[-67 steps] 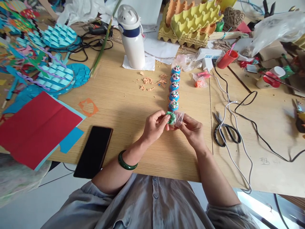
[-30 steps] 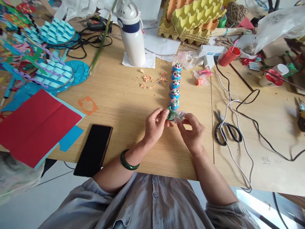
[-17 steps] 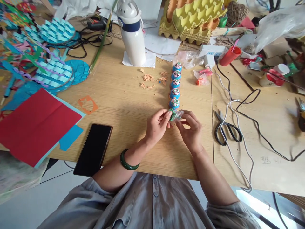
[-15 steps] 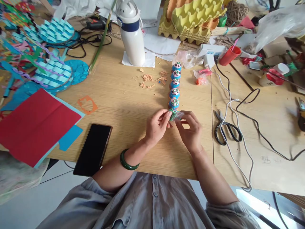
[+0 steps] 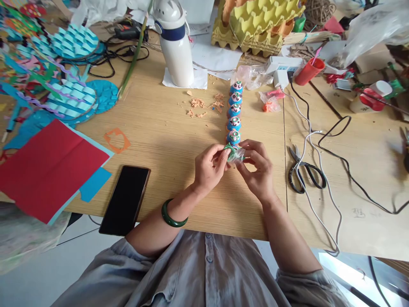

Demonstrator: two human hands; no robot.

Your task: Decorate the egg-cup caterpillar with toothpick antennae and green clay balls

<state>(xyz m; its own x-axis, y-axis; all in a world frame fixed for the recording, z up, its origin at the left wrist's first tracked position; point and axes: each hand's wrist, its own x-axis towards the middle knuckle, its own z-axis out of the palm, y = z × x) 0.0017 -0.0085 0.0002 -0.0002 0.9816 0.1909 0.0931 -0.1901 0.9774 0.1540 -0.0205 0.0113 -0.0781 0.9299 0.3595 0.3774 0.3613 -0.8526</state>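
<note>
A small clear plastic wrapper with green material in it (image 5: 235,154) is between my two hands, at the near end of a row of blue domed pieces (image 5: 234,123). These pieces have pink tops with dark and green marks. My left hand (image 5: 209,166) pinches the green part of the wrapper between thumb and fingers. On the other side, my right hand (image 5: 258,168) has its fingers closed on the clear plastic edge. The fingers partly hide the wrapper and the nearest end of the row.
A black phone (image 5: 125,200) and red sheet (image 5: 54,166) lie left. Black-handled scissors (image 5: 306,170) and a white cable (image 5: 329,192) lie right. Behind stand a white bottle (image 5: 177,55), yellow egg trays (image 5: 262,25) and a red cup (image 5: 309,71). Orange crumbs (image 5: 197,102) lie beside the row.
My right hand has shifted slightly right and its fingers have moved on the wrapper. More of the clear plastic shows between my hands.
</note>
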